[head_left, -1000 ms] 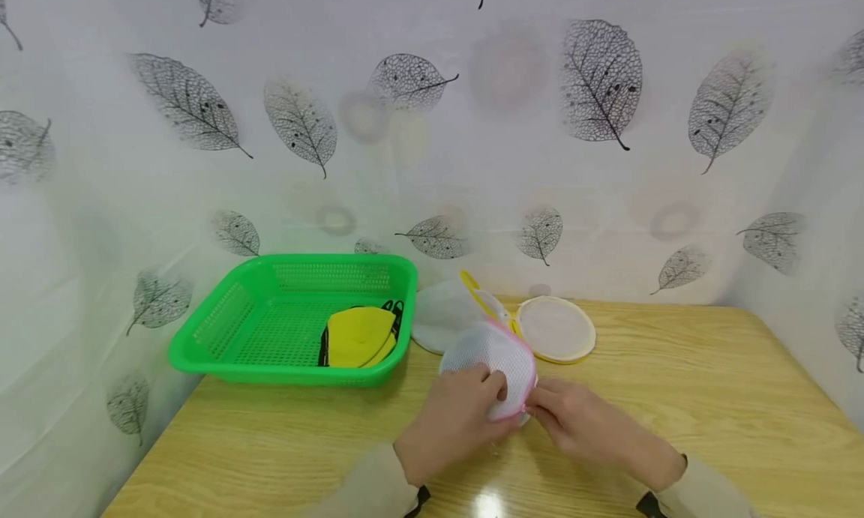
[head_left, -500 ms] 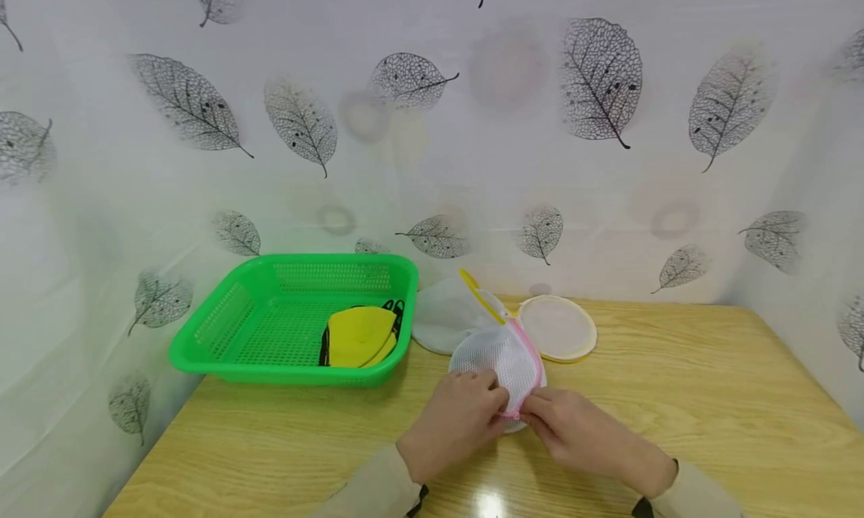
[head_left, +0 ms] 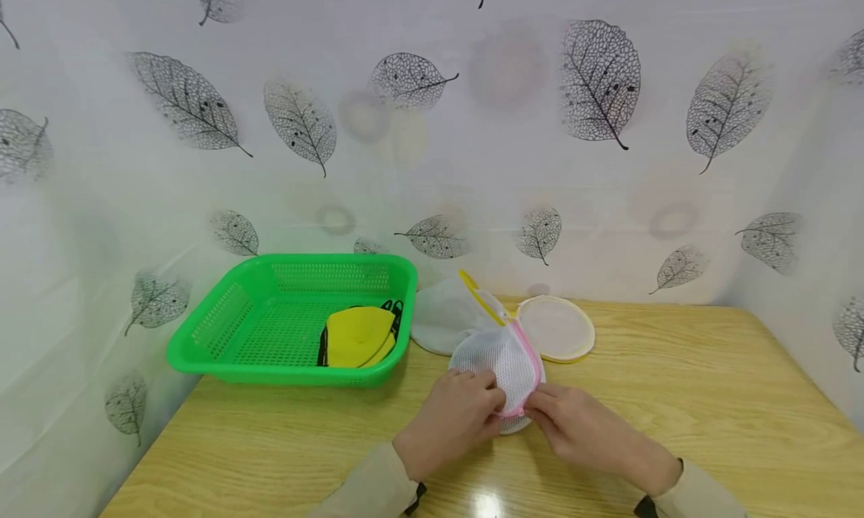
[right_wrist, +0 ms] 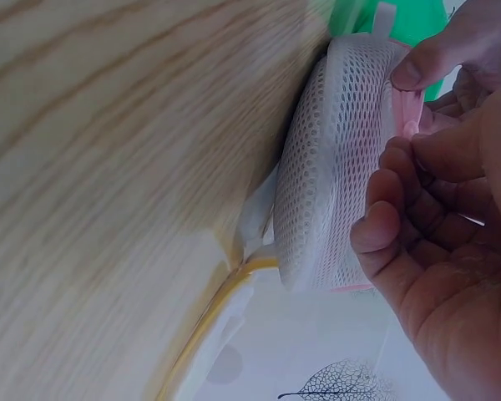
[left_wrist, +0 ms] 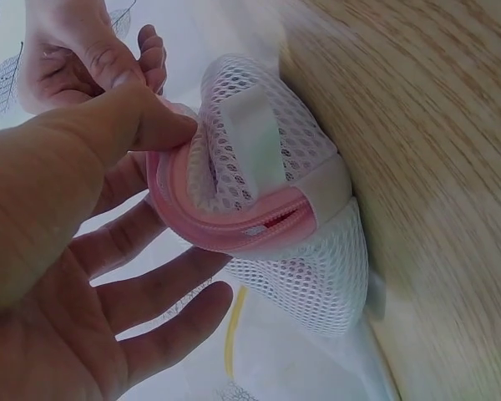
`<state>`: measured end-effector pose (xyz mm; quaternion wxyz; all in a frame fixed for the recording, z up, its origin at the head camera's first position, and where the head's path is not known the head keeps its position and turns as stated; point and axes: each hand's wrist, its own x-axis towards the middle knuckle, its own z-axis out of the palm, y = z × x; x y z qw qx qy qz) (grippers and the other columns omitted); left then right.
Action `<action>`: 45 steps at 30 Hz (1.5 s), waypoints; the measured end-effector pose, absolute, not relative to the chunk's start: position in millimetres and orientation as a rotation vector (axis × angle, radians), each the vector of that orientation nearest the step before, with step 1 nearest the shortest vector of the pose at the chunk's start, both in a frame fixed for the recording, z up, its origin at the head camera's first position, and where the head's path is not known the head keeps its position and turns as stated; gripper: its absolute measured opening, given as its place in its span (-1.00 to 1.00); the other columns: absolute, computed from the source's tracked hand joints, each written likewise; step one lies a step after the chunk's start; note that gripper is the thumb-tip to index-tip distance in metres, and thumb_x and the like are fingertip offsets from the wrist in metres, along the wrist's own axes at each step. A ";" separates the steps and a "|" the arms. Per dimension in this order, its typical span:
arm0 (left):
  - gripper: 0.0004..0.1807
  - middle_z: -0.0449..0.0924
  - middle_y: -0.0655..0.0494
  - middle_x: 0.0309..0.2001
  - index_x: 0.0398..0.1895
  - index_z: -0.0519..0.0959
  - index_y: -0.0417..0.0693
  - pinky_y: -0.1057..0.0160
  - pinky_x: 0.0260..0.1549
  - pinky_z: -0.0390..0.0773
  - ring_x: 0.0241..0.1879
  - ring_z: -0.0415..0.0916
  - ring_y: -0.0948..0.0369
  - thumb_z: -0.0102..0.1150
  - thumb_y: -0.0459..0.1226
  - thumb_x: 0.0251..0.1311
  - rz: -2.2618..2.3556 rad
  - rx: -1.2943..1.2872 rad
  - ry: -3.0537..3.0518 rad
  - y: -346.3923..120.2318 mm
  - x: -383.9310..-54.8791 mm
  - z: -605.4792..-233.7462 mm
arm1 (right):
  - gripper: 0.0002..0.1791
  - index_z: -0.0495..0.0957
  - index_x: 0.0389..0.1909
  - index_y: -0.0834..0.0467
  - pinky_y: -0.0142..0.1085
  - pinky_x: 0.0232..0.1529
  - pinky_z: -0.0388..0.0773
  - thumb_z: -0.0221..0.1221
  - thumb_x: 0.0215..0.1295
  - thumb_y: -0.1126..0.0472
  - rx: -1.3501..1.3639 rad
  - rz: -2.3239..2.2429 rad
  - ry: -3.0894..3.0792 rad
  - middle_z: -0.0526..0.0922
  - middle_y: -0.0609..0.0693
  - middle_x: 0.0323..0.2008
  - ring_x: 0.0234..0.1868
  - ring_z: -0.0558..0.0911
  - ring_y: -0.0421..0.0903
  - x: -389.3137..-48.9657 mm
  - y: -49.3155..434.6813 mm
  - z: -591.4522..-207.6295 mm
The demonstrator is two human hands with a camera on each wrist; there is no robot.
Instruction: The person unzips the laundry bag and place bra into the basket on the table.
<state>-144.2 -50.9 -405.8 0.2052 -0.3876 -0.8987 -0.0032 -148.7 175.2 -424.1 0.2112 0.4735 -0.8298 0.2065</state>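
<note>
A small round white mesh laundry bag [head_left: 516,368] with a pink zipper [left_wrist: 225,227] stands on the wooden table in front of me. My left hand [head_left: 459,409] pinches the bag's zippered edge between thumb and fingers, its other fingers spread loosely in the left wrist view. Close beside it, my right hand [head_left: 580,432] pinches the zipper's end at the near right side of the bag. In the right wrist view the right thumb and index finger meet at the pink zipper tape [right_wrist: 407,113]; the fingers mostly hide the pull. What the bag holds cannot be made out.
A green basket [head_left: 283,378] at the left holds folded yellow cloth items [head_left: 359,336] with black straps. Behind the mesh bag lie a flat round yellow-edged mesh piece [head_left: 556,329], a pale bag [head_left: 439,315] and a raised yellow edge [head_left: 481,297]. A leaf-print curtain [head_left: 432,166] backs the table.
Over the first half second the bag shifts slightly right and settles, and the right hand follows the zipper a little toward me. Since then hardly anything has moved.
</note>
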 end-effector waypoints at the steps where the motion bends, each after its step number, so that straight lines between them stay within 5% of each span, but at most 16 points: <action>1: -0.85 0.54 0.35 -0.42 -0.42 0.67 0.25 0.42 -0.49 0.37 -0.48 0.50 0.36 0.43 0.01 0.16 -0.012 -1.084 -2.510 -51.1 -144.5 -405.7 | -0.79 0.63 -0.28 0.06 -0.64 -0.36 0.39 0.33 0.18 0.43 1.314 0.569 -2.302 0.58 -0.23 -0.40 -0.38 0.39 -0.48 -148.8 175.2 -424.0; 14: -0.87 0.51 0.32 -0.42 -0.42 0.63 0.23 0.42 -0.49 0.31 -0.47 0.48 0.35 0.43 -0.07 0.14 -0.030 -1.105 -2.534 -53.7 -145.3 -406.0 | -0.74 0.64 -0.23 0.07 -0.55 -0.32 0.49 0.34 0.13 0.44 1.274 0.532 -2.322 0.64 -0.23 -0.34 -0.33 0.51 -0.45 -151.2 180.4 -425.6; 26: -0.71 0.50 0.25 -0.30 -0.34 0.54 0.18 0.28 -0.36 0.45 -0.27 0.51 0.23 0.42 0.07 0.12 0.147 -0.967 -2.478 -45.8 -132.1 -400.1 | -0.77 0.56 -0.44 0.01 -0.70 -0.45 0.24 0.32 0.18 0.42 1.361 0.638 -2.381 0.44 -0.33 -0.51 -0.48 0.27 -0.53 -148.4 173.6 -423.5; 31: -0.76 0.49 0.26 -0.34 -0.38 0.57 0.20 0.36 -0.44 0.33 -0.33 0.44 0.25 0.42 0.03 0.18 0.116 -0.956 -2.469 -42.4 -136.4 -405.6 | -0.79 0.57 -0.43 0.01 -0.70 -0.42 0.26 0.30 0.21 0.40 1.363 0.661 -2.377 0.42 -0.35 -0.52 -0.48 0.28 -0.52 -149.1 171.1 -423.3; 45: -0.84 0.55 0.27 -0.37 -0.43 0.64 0.18 0.42 -0.44 0.42 -0.42 0.45 0.30 0.44 -0.07 0.15 0.013 -1.045 -2.455 -45.8 -143.8 -408.1 | -0.82 0.61 -0.35 0.04 -0.70 -0.41 0.27 0.29 0.24 0.41 1.358 0.673 -2.419 0.50 -0.30 -0.48 -0.46 0.29 -0.52 -149.2 172.7 -420.1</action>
